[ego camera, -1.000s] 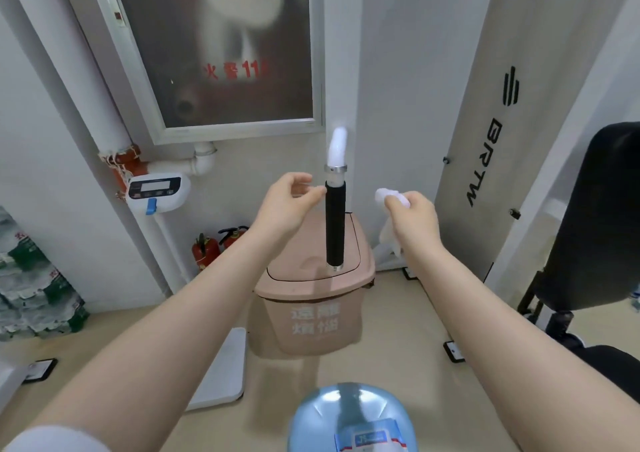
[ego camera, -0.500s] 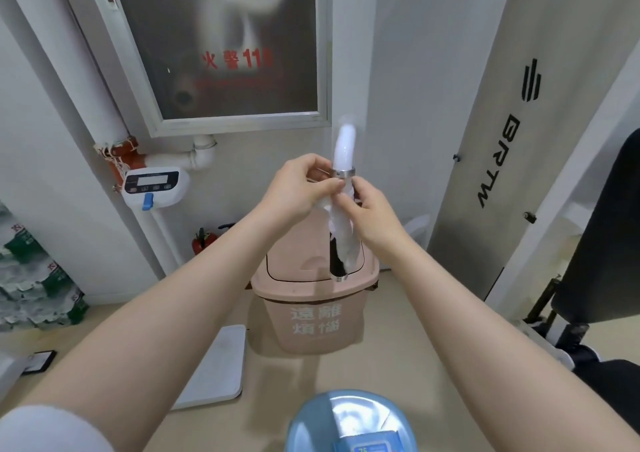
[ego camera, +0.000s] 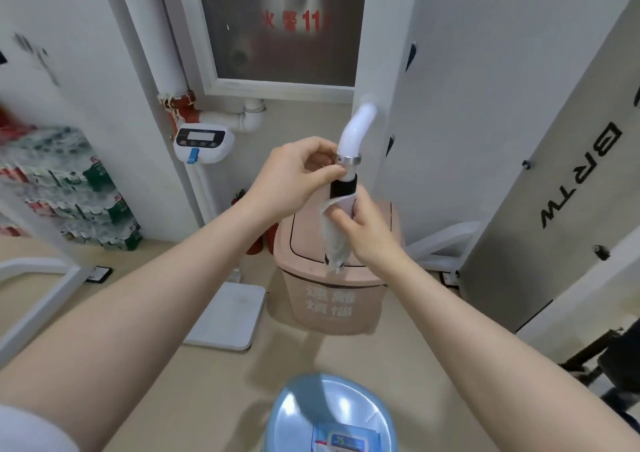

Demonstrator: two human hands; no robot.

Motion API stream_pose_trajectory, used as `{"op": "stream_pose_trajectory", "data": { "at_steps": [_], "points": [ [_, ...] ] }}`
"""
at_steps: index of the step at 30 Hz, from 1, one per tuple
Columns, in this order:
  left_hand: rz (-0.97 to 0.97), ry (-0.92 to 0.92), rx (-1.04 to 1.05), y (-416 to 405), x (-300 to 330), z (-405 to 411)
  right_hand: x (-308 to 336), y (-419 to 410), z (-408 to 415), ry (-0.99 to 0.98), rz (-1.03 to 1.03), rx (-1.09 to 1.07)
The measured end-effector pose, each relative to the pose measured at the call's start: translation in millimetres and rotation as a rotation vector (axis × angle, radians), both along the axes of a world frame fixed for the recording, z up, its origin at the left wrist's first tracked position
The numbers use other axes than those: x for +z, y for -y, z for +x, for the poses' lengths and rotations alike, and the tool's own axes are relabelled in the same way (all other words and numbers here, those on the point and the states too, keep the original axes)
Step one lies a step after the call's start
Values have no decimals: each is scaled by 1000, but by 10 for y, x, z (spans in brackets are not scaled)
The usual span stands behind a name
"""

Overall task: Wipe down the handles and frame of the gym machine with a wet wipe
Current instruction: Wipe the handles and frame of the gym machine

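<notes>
A gym machine handle hangs upright at centre: a white bent tube (ego camera: 356, 129), a metal collar (ego camera: 348, 159) and a black grip (ego camera: 343, 188) below it. My left hand (ego camera: 298, 177) pinches the handle just under the collar. My right hand (ego camera: 363, 226) grips the lower black grip with a white wet wipe (ego camera: 334, 240) wrapped around it. The wipe hides most of the grip, down to its lower end. The machine's grey panel (ego camera: 554, 174) marked BRTW stands at the right.
A pink lidded bin (ego camera: 332, 299) stands on the floor right behind the handle. A blue stool top with a wipe packet (ego camera: 346, 443) is below me. A white scale (ego camera: 225, 316) lies at left, stacked bottle packs (ego camera: 69, 191) further left, black equipment (ego camera: 616, 358) at lower right.
My right hand brought the wipe from the right onto the handle and has slid it down the black grip. My left hand closed in and now pinches under the collar.
</notes>
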State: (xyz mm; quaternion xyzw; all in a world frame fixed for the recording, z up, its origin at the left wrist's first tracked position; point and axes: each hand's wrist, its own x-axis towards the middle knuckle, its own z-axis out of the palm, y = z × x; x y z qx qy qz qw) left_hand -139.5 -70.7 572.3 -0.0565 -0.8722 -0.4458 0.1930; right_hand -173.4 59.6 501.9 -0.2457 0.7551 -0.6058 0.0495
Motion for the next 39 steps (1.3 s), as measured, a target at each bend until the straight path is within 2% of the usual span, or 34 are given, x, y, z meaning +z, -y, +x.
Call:
{"op": "stream_pose_trajectory", "data": {
  "at_steps": [2, 4, 6, 9, 12, 14, 17, 20, 23, 26, 28, 30, 35, 37, 39],
  "points": [
    [-7, -33, 34, -26, -23, 27, -308, -32, 43, 33, 187, 62],
    [7, -46, 66, -61, -63, 48, -424, -48, 33, 74, 252, 105],
    [10, -25, 83, -77, -72, 54, -253, -29, -17, 111, 144, 126],
    [25, -4, 59, -61, -11, 56, 149, 35, -91, 138, -168, 171],
    [13, -4, 52, -85, 19, 60, 191, 31, -101, 34, -233, 196],
    [34, 1, 59, -101, 1, 67, -87, -12, -85, 58, -154, 196],
    [45, 19, 77, -100, -24, 72, -602, -84, 10, 186, 155, 229],
    [36, 23, 74, -94, -17, 76, -706, -109, 65, 349, 189, 223],
    [25, 24, 53, -66, -3, 51, -426, -81, 1, 212, 158, 231],
    [37, 29, 22, -39, 7, 19, -56, -20, -84, 169, -121, 230],
    [71, 37, 6, -39, 4, 9, 35, 8, -107, 101, -211, 186],
    [83, 38, -12, -54, 7, 5, -84, 8, -79, 39, -184, 134],
    [120, 43, -29, -47, 9, 6, -750, 22, 138, 169, 201, 3],
    [126, 47, -30, -25, -4, 7, -696, 66, 156, 171, 200, -52],
    [125, 60, -38, 4, -6, 2, -429, 121, 137, 106, 68, -78]
  ]
}}
